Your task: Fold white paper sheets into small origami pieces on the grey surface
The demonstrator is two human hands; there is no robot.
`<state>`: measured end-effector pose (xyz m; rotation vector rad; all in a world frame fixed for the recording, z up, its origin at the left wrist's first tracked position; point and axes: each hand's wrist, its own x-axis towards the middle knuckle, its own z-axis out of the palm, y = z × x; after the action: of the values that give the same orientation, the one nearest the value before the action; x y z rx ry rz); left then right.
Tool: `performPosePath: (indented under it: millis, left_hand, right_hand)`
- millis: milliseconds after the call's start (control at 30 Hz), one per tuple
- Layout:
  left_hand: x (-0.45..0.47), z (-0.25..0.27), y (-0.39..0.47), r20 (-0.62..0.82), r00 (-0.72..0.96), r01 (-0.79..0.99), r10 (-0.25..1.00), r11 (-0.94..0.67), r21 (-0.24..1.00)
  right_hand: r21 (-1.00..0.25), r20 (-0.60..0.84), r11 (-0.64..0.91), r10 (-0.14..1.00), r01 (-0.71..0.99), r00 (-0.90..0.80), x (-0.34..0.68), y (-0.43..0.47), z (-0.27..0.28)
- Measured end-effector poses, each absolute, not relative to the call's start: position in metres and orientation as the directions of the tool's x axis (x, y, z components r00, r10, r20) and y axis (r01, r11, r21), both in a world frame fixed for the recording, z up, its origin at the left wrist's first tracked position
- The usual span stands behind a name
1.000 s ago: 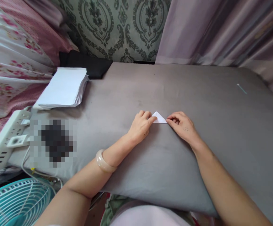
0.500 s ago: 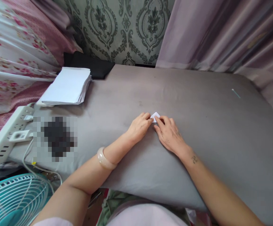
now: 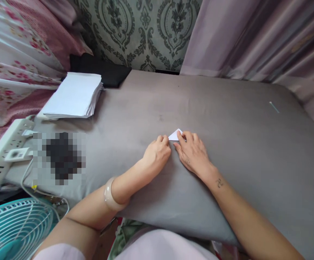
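Observation:
A small piece of folded white paper (image 3: pixel 174 136), triangular in outline, lies on the grey cloth surface. My left hand (image 3: pixel 157 151) is closed, its curled fingertips at the paper's left corner. From the other side my right hand (image 3: pixel 195 150) holds the paper down, its index finger on top and the thumb lower and apart. The right hand's fingers cover the paper's right part. Exactly how the left fingertips grip the corner is hidden.
A stack of white paper (image 3: pixel 74 94) lies at the back left before a black folded item (image 3: pixel 100 70). A power strip (image 3: pixel 8 151), a blurred-out dark object (image 3: pixel 63 157) and a turquoise fan (image 3: pixel 18 227) are on the left. A thin stick (image 3: pixel 274 107) lies far right.
My left hand has slid left and slightly toward me, its fingers now more curled. More of the paper's left side shows. The right hand stays on the paper.

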<state>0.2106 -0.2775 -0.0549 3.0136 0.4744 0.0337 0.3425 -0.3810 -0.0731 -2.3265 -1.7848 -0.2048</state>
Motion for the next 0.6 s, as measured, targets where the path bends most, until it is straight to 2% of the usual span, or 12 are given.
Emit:
performPosePath:
  millis: [133, 233, 333, 433, 533, 600]
  left_hand:
    - [0.216, -0.057, -0.263, 0.069, 0.911, 0.368, 0.406, -0.879, 0.304]
    - [0.226, -0.066, -0.253, 0.115, 0.82, 0.438, 0.561, -0.744, 0.504]
    - [0.237, -0.078, -0.251, 0.15, 0.799, 0.437, 0.582, -0.734, 0.52]
    - [0.244, -0.085, -0.251, 0.148, 0.804, 0.423, 0.576, -0.73, 0.537]
    - [0.244, -0.082, -0.252, 0.106, 0.781, 0.416, 0.615, -0.639, 0.647]
    - [0.241, -0.077, -0.253, 0.067, 0.776, 0.392, 0.627, -0.562, 0.728]
  right_hand:
    - [-0.102, 0.246, -0.243, 0.933, 0.965, 0.261, 0.344, -0.381, -0.074]
    - [-0.187, 0.29, -0.243, 0.912, 0.952, 0.29, 0.35, -0.378, -0.077]
    - [-0.326, 0.352, -0.228, 0.871, 0.917, 0.342, 0.359, -0.374, -0.083]
    - [-0.407, 0.386, -0.199, 0.847, 0.892, 0.365, 0.366, -0.37, -0.09]
    - [-0.429, 0.414, -0.225, 0.812, 0.875, 0.412, 0.371, -0.37, -0.093]
    - [-0.487, 0.39, -0.257, 0.791, 0.835, 0.471, 0.373, -0.371, -0.093]
